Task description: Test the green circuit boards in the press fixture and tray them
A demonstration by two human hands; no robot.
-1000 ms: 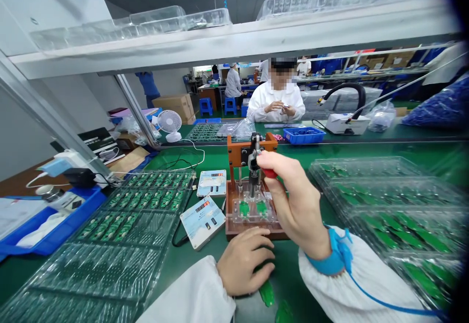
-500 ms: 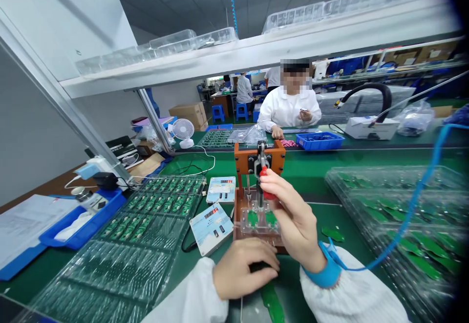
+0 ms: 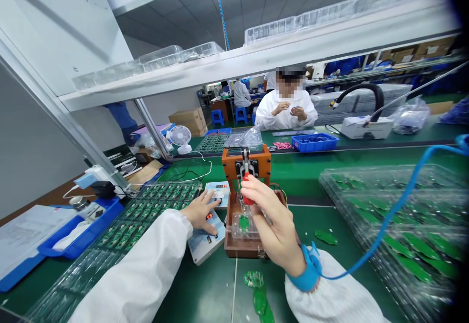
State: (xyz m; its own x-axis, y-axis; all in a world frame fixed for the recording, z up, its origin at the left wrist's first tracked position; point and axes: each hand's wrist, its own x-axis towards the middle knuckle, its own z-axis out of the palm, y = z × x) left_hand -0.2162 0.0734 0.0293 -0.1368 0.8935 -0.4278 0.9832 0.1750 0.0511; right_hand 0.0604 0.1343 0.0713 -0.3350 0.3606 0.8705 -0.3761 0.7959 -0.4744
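My right hand is closed around the red handle of the toggle clamp on an orange-and-brown test fixture. Under the clamp, a green circuit board shows in the clear plate; my right hand hides part of that plate. To the left, my left hand spreads its fingers over two small boxes with red digit displays. Its thumb is on or just above the nearer box, its fingertips at the farther box. Several green boards lie on the bench in front of the fixture.
A clear tray of boards lies at left, beside a blue bin. Stacked clear trays of green boards stand at right. One board lies near them. A blue cord runs from my right wrist. Across the bench sits a co-worker.
My left hand has moved from in front of the fixture to the display boxes at left, its fingers spreading. The displays' digits differ. My right hand stays on the handle. The co-worker's hands are raised.
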